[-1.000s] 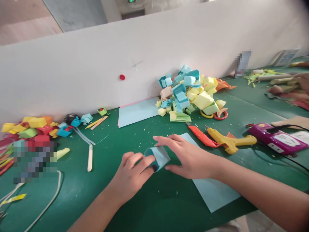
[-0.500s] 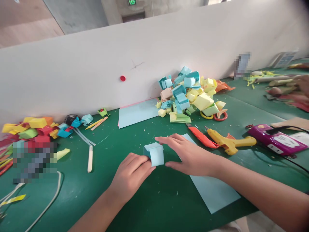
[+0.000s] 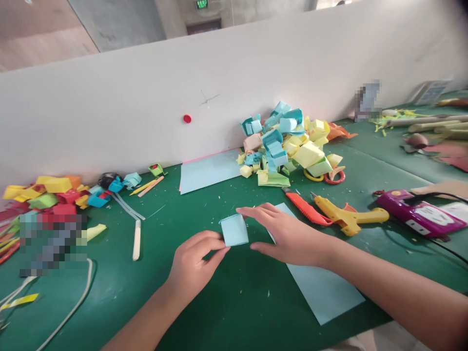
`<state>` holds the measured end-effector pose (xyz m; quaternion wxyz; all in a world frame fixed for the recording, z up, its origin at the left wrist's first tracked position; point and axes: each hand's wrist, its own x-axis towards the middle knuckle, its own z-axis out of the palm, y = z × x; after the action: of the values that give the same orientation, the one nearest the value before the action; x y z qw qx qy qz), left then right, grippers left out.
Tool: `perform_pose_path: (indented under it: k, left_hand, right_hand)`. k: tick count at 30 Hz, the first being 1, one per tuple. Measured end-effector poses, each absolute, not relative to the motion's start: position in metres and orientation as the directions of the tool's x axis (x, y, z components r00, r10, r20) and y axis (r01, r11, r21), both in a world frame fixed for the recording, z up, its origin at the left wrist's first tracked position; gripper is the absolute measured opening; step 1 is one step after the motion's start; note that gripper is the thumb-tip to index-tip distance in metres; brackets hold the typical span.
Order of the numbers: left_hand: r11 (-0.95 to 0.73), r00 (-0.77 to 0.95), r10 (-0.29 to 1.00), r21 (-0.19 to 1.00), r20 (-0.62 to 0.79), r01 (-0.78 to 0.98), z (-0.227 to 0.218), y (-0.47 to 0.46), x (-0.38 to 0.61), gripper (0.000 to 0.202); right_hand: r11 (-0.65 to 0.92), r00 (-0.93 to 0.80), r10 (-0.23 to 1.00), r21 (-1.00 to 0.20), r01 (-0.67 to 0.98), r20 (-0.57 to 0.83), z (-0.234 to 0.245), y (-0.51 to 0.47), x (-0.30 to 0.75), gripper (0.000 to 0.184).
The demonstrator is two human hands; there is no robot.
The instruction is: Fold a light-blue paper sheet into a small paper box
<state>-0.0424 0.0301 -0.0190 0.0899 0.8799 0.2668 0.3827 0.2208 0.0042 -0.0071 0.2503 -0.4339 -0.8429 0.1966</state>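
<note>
A small folded piece of light blue paper [image 3: 234, 230] is raised over the green table, one square face showing. My left hand [image 3: 195, 261] pinches its lower left edge between thumb and fingers. To the right of the paper is my right hand [image 3: 283, 236], open, its thumb and fingers spread apart. Its index fingertip is at the paper's upper right corner; whether it touches I cannot tell. Under my right hand and forearm lies a larger light blue sheet [image 3: 325, 297], partly hidden.
Folded blue and yellow paper pieces [image 3: 276, 144] are heaped against the white partition. Right of my hands lie a red utility knife [image 3: 307, 207], a yellow glue gun [image 3: 351, 214] and a purple power strip [image 3: 420, 209]. Colourful paper pieces [image 3: 54, 192] and a stick [image 3: 136, 241] are at left.
The folded paper has turned from a visible open fold to a flatter square face. My left fingers have shifted to its lower left edge. My right hand has barely moved.
</note>
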Motion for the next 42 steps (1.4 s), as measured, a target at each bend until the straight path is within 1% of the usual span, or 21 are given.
perform_pose_path:
  k: [5, 10, 17, 21, 25, 28, 30, 32, 34, 36, 39, 42]
  left_hand:
    - [-0.841, 0.597, 0.539, 0.353, 0.594, 0.409, -0.018, 0.032, -0.042, 0.016]
    - [-0.843, 0.61, 0.533, 0.311, 0.586, 0.438, -0.015, 0.032, -0.041, 0.019]
    - [-0.854, 0.631, 0.492, 0.194, 0.6, 0.482, -0.012, 0.031, -0.042, 0.022]
    - [-0.86, 0.661, 0.444, 0.082, 0.604, 0.503, -0.012, 0.032, -0.042, 0.021]
    - [-0.855, 0.656, 0.438, 0.057, 0.615, 0.516, -0.013, 0.035, -0.045, 0.018]
    - [-0.809, 0.645, 0.448, -0.027, 0.62, 0.587, -0.012, 0.042, -0.052, 0.018]
    - [-0.749, 0.623, 0.473, -0.089, 0.623, 0.657, -0.009, 0.05, -0.062, 0.022]
    - [-0.672, 0.569, 0.512, -0.112, 0.644, 0.732, -0.007, 0.059, -0.072, 0.026]
    - [-0.613, 0.501, 0.536, -0.095, 0.679, 0.785, -0.004, 0.065, -0.081, 0.026]
    - [-0.603, 0.463, 0.582, -0.027, 0.668, 0.798, -0.002, 0.068, -0.085, 0.026]
    - [-0.646, 0.466, 0.676, 0.156, 0.571, 0.747, -0.001, 0.062, -0.081, 0.023]
    - [-0.687, 0.509, 0.713, 0.336, 0.482, 0.644, 0.0, 0.052, -0.074, 0.023]
  right_hand:
    - [0.542, -0.491, 0.833, -0.555, 0.631, 0.254, -0.008, 0.005, 0.221, 0.068]
    - [0.549, -0.495, 0.829, -0.557, 0.624, 0.262, -0.009, 0.006, 0.221, 0.067]
    - [0.548, -0.492, 0.828, -0.568, 0.614, 0.268, -0.009, 0.006, 0.221, 0.068]
    - [0.553, -0.493, 0.826, -0.561, 0.616, 0.273, -0.009, 0.004, 0.221, 0.066]
    - [0.561, -0.497, 0.822, -0.552, 0.617, 0.28, -0.008, 0.004, 0.221, 0.064]
    - [0.553, -0.495, 0.827, -0.551, 0.625, 0.267, -0.006, 0.004, 0.221, 0.063]
    - [0.55, -0.496, 0.828, -0.553, 0.626, 0.263, -0.005, 0.004, 0.222, 0.063]
    - [0.55, -0.498, 0.827, -0.556, 0.623, 0.26, -0.005, 0.005, 0.222, 0.064]
    - [0.552, -0.501, 0.825, -0.559, 0.619, 0.261, -0.005, 0.005, 0.223, 0.064]
    - [0.552, -0.5, 0.825, -0.561, 0.616, 0.262, -0.006, 0.005, 0.223, 0.064]
    - [0.551, -0.502, 0.826, -0.558, 0.621, 0.258, -0.006, 0.005, 0.223, 0.065]
    - [0.55, -0.507, 0.826, -0.552, 0.627, 0.247, -0.006, 0.004, 0.223, 0.064]
